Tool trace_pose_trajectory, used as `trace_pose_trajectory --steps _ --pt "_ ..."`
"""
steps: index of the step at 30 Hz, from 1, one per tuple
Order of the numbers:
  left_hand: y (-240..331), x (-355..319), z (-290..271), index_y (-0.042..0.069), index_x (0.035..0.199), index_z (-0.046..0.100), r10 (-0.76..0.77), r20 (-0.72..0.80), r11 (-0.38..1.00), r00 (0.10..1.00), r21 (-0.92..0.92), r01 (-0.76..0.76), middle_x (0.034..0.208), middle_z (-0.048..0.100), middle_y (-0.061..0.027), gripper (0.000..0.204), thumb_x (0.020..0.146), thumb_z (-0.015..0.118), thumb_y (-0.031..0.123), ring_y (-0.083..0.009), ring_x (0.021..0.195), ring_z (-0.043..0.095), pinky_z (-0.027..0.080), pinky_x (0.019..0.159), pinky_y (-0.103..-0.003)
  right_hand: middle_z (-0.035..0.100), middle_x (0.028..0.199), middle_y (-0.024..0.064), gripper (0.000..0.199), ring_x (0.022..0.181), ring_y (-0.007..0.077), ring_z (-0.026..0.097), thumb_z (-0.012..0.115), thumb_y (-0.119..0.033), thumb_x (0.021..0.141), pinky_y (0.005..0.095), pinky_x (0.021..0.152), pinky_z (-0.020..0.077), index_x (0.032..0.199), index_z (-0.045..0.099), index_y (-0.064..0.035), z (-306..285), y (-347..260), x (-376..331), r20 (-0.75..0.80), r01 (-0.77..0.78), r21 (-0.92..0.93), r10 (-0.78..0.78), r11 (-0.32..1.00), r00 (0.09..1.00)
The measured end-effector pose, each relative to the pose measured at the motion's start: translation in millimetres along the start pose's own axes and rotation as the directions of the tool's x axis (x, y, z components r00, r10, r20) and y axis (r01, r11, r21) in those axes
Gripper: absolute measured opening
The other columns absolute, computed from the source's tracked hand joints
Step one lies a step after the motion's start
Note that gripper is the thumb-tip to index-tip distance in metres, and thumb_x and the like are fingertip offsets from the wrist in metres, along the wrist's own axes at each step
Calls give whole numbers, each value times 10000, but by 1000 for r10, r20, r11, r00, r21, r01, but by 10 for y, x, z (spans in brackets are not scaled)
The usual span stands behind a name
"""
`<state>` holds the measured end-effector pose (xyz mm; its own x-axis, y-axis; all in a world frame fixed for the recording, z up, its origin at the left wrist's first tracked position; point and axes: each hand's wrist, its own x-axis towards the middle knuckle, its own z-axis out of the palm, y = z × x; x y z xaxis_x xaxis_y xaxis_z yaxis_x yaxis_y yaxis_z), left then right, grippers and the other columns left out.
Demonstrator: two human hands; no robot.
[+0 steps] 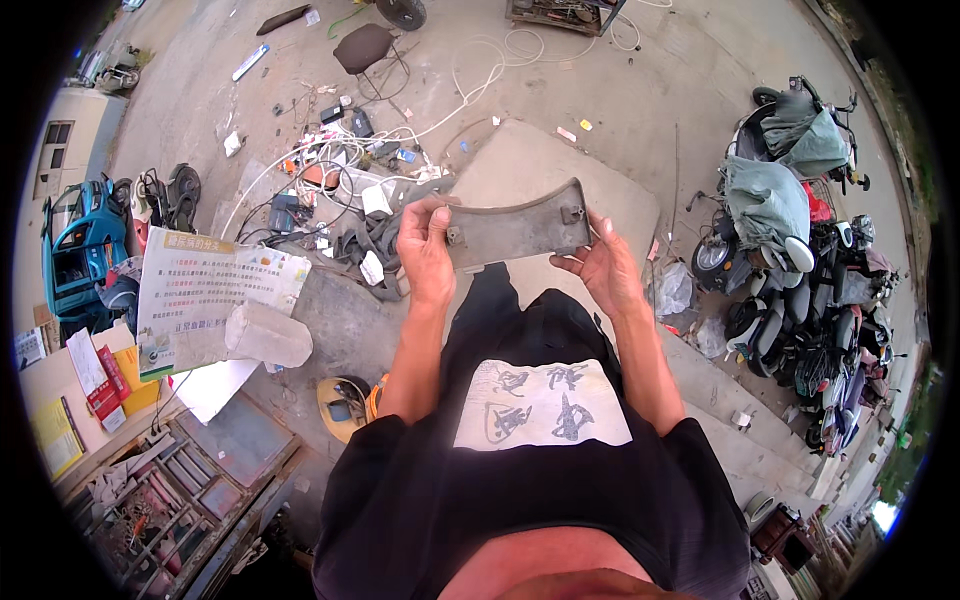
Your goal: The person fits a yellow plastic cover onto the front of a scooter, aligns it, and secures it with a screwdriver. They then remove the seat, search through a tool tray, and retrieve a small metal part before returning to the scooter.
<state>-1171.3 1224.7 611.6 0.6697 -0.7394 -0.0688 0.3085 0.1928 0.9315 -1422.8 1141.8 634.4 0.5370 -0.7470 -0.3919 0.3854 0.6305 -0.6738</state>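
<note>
A curved grey-brown plastic panel (515, 235) with small mounting tabs near its ends is held up in front of my legs. My left hand (427, 245) grips its left end, thumb on the face and the fingers partly hidden behind. At the other end, my right hand (607, 265) holds the right edge, with the thumb along the side and fingertips at the lower corner. The panel's concave edge faces away from me. What the panel belongs to cannot be told.
Cables and small parts (345, 165) lie heaped on the ground ahead left, near a brown stool (365, 50). A printed board (210, 295) and a metal rack (190, 490) stand at my left. Parked scooters (800, 290) line the right. Concrete steps (760, 420) lie beside me.
</note>
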Motion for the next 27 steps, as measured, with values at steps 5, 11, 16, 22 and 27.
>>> trace_pose_trajectory --steps 5,11,16,22,27 --pt "-268 692 120 54 1136 657 -64 -14 990 998 122 65 1125 750 -49 182 1035 741 180 -110 1011 641 482 953 -272 651 1365 161 656 1159 269 702 624 -386 1091 467 950 614 1538 448 60 -35 -163 792 -29 -23 -56 22 998 999" --pt "-512 1355 431 51 1136 659 -143 -5 982 990 126 143 1061 725 -11 189 1021 748 173 -84 974 605 471 908 -256 654 1367 165 601 1159 262 707 595 -283 1102 453 920 621 1553 417 72 -172 -466 1501 -58 -38 -60 34 997 998" --pt "-944 2101 889 45 1116 653 -62 52 987 997 154 54 1030 707 1 146 1038 725 146 -70 916 570 448 843 -233 654 1372 170 624 1160 265 709 579 -211 1081 461 890 627 1607 357 42 -644 -834 2276 -7 -42 -83 42 996 999" --pt "-1382 2504 1328 49 1109 664 -83 -23 980 996 181 86 1066 732 -19 177 1033 740 189 -83 925 598 472 865 -256 650 1361 187 709 1153 284 711 575 -138 1037 490 888 632 1686 295 -92 -826 -1428 2929 -1 -72 -121 73 990 997" --pt "-1648 3260 1493 42 1116 675 -35 -66 982 997 182 46 1047 723 -16 192 1029 743 199 -87 943 615 478 875 -259 554 1479 159 790 1199 306 686 657 -236 1016 518 845 669 1689 271 -89 -998 -1633 3866 147 -107 -197 137 975 980"
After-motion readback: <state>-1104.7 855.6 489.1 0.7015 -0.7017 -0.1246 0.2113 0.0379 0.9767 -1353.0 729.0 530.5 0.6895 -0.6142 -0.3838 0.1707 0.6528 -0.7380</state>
